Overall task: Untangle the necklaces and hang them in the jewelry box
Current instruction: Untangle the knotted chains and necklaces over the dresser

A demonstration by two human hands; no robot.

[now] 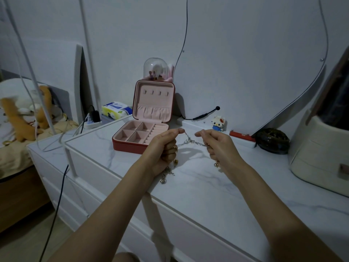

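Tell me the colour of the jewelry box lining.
Pale pink lining; the head view shows it.

A block figurine [219, 123] stands near a tissue pack [116, 109].

Single head view — forward, downward, near tabletop [198, 186]

Two bare hands are up over the white marble-look counter [198, 186]: a left hand [163, 148] and a right hand [219, 146]. One tangle of silver chain necklaces [190, 142] hangs between them; how many chains are in it cannot be told. One red square jewelry box [149, 118] with pink lining stands open. Its lid has four small hooks [155, 93]. Its bottom has four square cups [135, 132]. One little block cat figure [218, 122] stands by the wall. One clear glass dome [155, 68] stands behind the box.
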